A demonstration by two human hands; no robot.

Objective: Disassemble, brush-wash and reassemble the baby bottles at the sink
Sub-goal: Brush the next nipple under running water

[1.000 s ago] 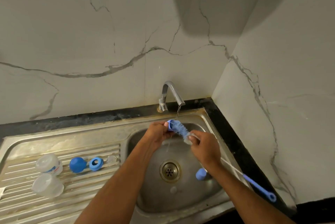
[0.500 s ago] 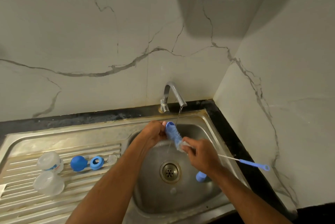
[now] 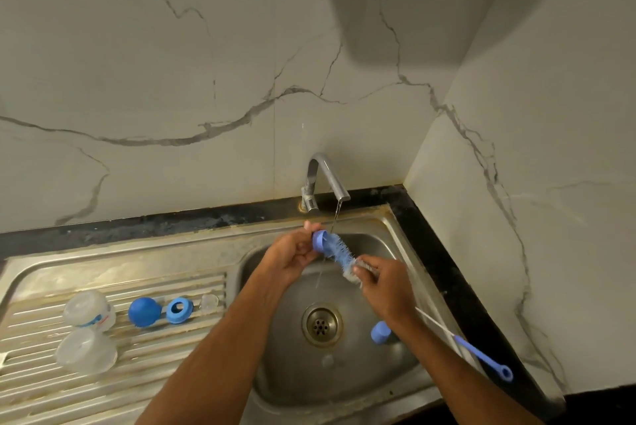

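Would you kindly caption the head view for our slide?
Both hands scrub a blue ring with a brush under the tap.

You are looking at a dim, warm-tinted scene with a yellowish-green cast over the marble wall [image 3: 172,63]. Light comes from above and behind you, throwing a large soft-edged shadow [image 3: 406,11] high on the wall near the corner. The steel drainboard [image 3: 113,273] gives back dull, patchy glare along its ridges, and the tap [image 3: 325,176] carries a bright streak. The sink basin [image 3: 344,366] sits darker. Your wide lens bows the counter edge and the corner line toward the frame borders. Focus is fair at centre; fine detail smears softly in the clear bottle parts [image 3: 87,331].
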